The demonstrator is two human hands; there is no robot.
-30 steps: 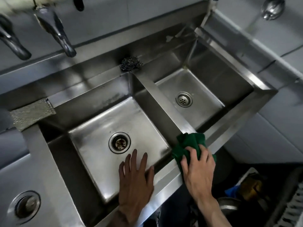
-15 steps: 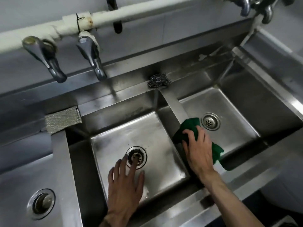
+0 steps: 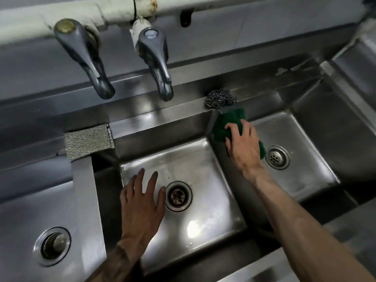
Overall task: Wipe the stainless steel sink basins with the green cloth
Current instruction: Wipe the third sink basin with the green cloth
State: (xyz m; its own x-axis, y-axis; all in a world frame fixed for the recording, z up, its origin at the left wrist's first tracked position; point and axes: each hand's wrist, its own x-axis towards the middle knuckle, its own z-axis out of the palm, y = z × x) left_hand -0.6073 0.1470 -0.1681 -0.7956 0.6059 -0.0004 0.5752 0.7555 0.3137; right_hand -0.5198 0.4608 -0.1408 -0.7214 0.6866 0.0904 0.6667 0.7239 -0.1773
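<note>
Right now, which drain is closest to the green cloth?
The perforated drain in the right basin, beside the green cloth; the other two lie farther left.

Commercial kitchen: multi-basin steel sink (image 3: pixel 205 121), wall taps (image 3: pixel 154 58), steel scourer (image 3: pixel 220 98).

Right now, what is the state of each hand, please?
Left hand: open, fingers spread, holding nothing.
Right hand: fingers curled on the green cloth.

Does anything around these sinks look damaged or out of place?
Yes. The white pipe above the taps has rusty, flaking paint at its joint. The middle basin's drain looks rust-stained inside. A steel wool ball sits on the back ledge, close behind the green cloth under the right hand.
</note>
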